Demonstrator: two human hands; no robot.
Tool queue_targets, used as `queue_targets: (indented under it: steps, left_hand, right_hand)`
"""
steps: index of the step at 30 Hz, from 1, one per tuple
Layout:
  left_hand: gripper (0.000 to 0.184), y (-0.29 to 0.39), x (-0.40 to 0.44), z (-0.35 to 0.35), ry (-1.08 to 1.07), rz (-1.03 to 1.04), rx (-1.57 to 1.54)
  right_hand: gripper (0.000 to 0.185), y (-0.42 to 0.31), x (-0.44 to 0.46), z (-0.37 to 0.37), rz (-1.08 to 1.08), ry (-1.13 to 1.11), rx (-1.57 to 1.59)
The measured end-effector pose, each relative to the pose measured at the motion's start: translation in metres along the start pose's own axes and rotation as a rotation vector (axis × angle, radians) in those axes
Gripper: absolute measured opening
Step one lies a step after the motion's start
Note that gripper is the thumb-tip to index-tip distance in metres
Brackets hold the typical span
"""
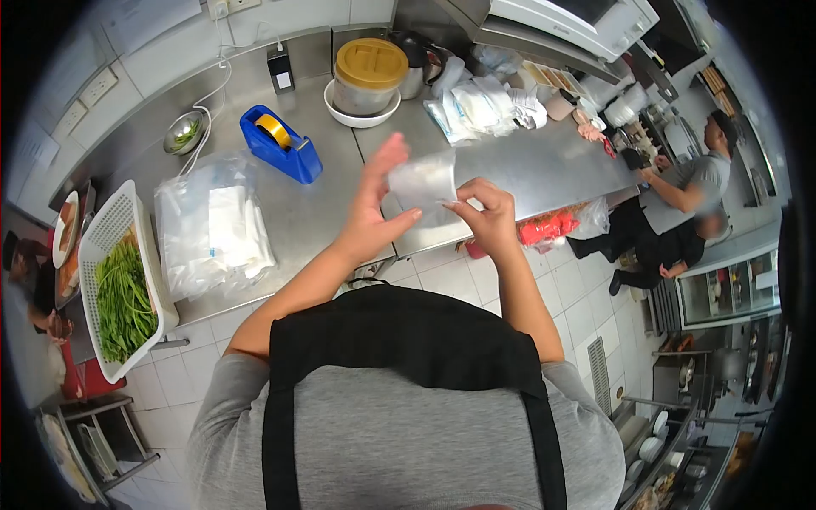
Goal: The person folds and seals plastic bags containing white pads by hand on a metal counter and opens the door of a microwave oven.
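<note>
A small translucent plastic bag [425,177] is held up over the front of the steel counter. My right hand [488,212] pinches its lower right edge between thumb and fingertips. At the bag's left side is my left hand [374,204], fingers stretched upward and thumb spread apart, somewhat blurred. Whether that palm touches the plastic I cannot tell. To the left, a blue tape dispenser [285,151] with a yellow roll stands on the counter. A stack of clear plastic bags [212,223] lies further left.
A white basket of green vegetables [127,297] stands at the left edge. Behind are a tub with a yellow lid [371,64] in a white bowl and more packaged bags [484,106]. Several people work nearby, two at right, including a person in a grey shirt [693,174].
</note>
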State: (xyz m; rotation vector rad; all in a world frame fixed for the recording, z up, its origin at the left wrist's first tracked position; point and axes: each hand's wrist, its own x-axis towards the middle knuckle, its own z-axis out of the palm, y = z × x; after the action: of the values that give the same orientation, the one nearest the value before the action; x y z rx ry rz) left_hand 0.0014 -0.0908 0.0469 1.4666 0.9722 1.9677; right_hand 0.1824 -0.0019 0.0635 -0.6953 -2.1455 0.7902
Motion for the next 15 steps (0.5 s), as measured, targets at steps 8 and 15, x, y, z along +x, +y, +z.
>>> queue_targets:
  steps: [8,15]
  left_hand:
    - [0.055,-0.027,0.013,0.006,-0.135,0.191,0.545]
    - [0.042,-0.086,0.007,0.028,-0.484,0.405,0.952]
  right_hand:
    - [0.043,0.044,0.013,0.017,-0.051,0.255,0.124]
    - [0.066,0.108,0.004,0.014,0.83,-0.028,1.31]
